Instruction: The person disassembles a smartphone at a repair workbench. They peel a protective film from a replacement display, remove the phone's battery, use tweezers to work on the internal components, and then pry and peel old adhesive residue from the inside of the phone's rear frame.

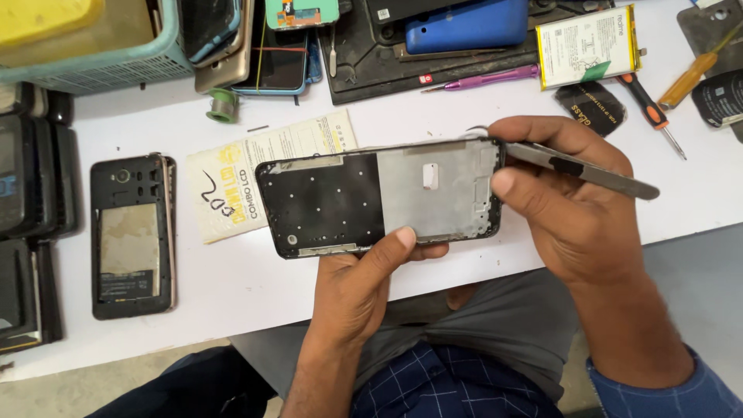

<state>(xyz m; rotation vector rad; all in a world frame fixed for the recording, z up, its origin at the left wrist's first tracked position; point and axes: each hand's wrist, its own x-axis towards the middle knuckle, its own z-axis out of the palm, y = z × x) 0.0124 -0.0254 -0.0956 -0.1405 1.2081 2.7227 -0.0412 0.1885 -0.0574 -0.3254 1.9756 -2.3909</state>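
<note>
The left hand (364, 286) comes up from six o'clock and is closed around the lower edge of a bare phone frame (379, 197), thumb laid over the bottom rim on the near face, the other fingers curled out of sight behind it. The frame is held flat-on to the camera, lengthwise from nine to three o'clock, above the near edge of the white table (433, 116); its left half is dark, its right half grey metal. The right hand (573, 201), at three o'clock of the frame, is closed on metal tweezers (580, 168) pinched between thumb and fingers, their tip touching the frame's upper right corner and their tail pointing toward four o'clock. At nine o'clock of the frame an opened phone (131, 236) lies on the table, and a printed paper packet (263, 174) lies partly behind the frame. Toward one and two o'clock lie a purple screwdriver (484, 79), a white phone battery (586, 45) and an orange-handled screwdriver (650, 112). A teal basket (101, 54) sits at eleven o'clock.
</note>
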